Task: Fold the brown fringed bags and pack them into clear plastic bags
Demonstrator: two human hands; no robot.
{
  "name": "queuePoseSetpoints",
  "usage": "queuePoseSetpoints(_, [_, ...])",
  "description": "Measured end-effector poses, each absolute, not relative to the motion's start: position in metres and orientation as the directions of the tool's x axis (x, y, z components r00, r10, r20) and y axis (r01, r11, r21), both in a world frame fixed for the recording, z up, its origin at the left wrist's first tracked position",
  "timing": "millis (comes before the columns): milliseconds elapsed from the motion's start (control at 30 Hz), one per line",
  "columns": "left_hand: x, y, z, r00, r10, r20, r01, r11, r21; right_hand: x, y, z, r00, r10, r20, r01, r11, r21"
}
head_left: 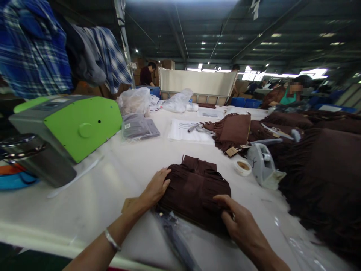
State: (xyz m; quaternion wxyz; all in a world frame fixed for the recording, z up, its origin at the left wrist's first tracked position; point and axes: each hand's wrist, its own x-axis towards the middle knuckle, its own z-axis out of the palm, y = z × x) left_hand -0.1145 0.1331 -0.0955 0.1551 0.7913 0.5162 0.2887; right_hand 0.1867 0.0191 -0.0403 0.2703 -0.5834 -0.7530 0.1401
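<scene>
A folded dark brown fringed garment (194,190) lies on the white table (118,177) in front of me. My left hand (156,187) rests flat on its left edge, fingers stretched over the cloth. My right hand (238,222) presses on its near right corner, fingers curled at the fabric edge. A clear plastic bag (175,229) lies under the garment's near side between my wrists. A tan paper tag (128,205) shows under my left wrist.
A green and grey machine (67,130) stands at left. A tape dispenser (263,163) and tape roll (243,167) sit right of the garment. A heap of brown garments (321,177) fills the right side. Bagged items (139,126) and papers lie farther back. Other people work behind.
</scene>
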Motion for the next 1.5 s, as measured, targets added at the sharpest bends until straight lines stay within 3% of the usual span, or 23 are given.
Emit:
queuePoseSetpoints(100, [-0.113, 0.132, -0.095, 0.3, 0.909, 0.289, 0.734, -0.413, 0.539, 0.178, 0.012, -0.03, -0.287, 0.949, 0.129, 0.732, 0.304, -0.609])
queuePoseSetpoints(267, [-0.11, 0.128, -0.091, 0.31, 0.914, 0.262, 0.737, -0.405, 0.541, 0.166, -0.004, -0.025, -0.475, 0.842, 0.257, 0.743, 0.54, -0.395])
queuePoseSetpoints(400, [-0.107, 0.118, -0.082, 0.369, 0.9, 0.231, 0.724, -0.434, 0.536, 0.174, -0.004, -0.024, -0.38, 0.815, 0.438, 0.746, 0.549, -0.376])
queuePoseSetpoints(500, [-0.102, 0.109, -0.075, 0.43, 0.888, 0.164, 0.737, -0.451, 0.504, 0.181, 0.007, -0.041, -0.213, 0.828, 0.518, 0.804, 0.45, -0.389])
queuePoseSetpoints(567, [-0.097, 0.102, -0.071, 0.443, 0.888, 0.123, 0.76, -0.445, 0.475, 0.178, 0.017, -0.062, -0.215, 0.809, 0.547, 0.864, 0.418, -0.28])
queuePoseSetpoints(667, [-0.088, 0.09, -0.069, 0.438, 0.895, 0.09, 0.792, -0.431, 0.432, 0.163, 0.03, -0.089, -0.363, 0.762, 0.536, 0.887, 0.459, -0.053])
queuePoseSetpoints(767, [-0.082, 0.074, -0.071, 0.426, 0.902, 0.061, 0.822, -0.415, 0.391, 0.152, 0.033, -0.091, -0.442, 0.727, 0.525, 0.859, 0.511, 0.016])
queuePoseSetpoints(900, [-0.078, 0.055, -0.067, 0.447, 0.891, 0.082, 0.841, -0.45, 0.299, 0.164, 0.034, -0.062, -0.555, 0.67, 0.492, 0.754, 0.656, -0.043])
queuePoseSetpoints(1067, [-0.061, 0.059, -0.053, 0.484, 0.858, 0.173, 0.844, -0.509, 0.166, 0.182, 0.063, -0.062, -0.475, 0.719, 0.507, 0.827, 0.562, -0.022])
queuePoseSetpoints(1200, [-0.047, 0.069, -0.048, 0.6, 0.799, 0.036, 0.757, -0.581, 0.299, 0.182, 0.08, -0.081, -0.559, 0.685, 0.467, 0.758, 0.651, -0.047])
queuePoseSetpoints(1267, [-0.047, 0.075, -0.043, 0.649, 0.761, 0.005, 0.696, -0.595, 0.402, 0.189, 0.086, -0.076, -0.553, 0.72, 0.42, 0.732, 0.66, -0.167])
queuePoseSetpoints(1333, [-0.052, 0.088, -0.035, 0.621, 0.783, 0.041, 0.687, -0.569, 0.452, 0.204, 0.098, -0.062, -0.446, 0.816, 0.367, 0.749, 0.565, -0.345])
queuePoseSetpoints(1433, [-0.064, 0.127, -0.026, 0.406, 0.903, 0.143, 0.784, -0.425, 0.452, 0.226, 0.137, -0.041, -0.228, 0.938, 0.259, 0.749, 0.339, -0.57])
queuePoseSetpoints(1500, [-0.069, 0.161, -0.023, 0.304, 0.944, 0.128, 0.831, -0.329, 0.448, 0.235, 0.172, -0.035, -0.182, 0.972, 0.148, 0.744, 0.235, -0.625])
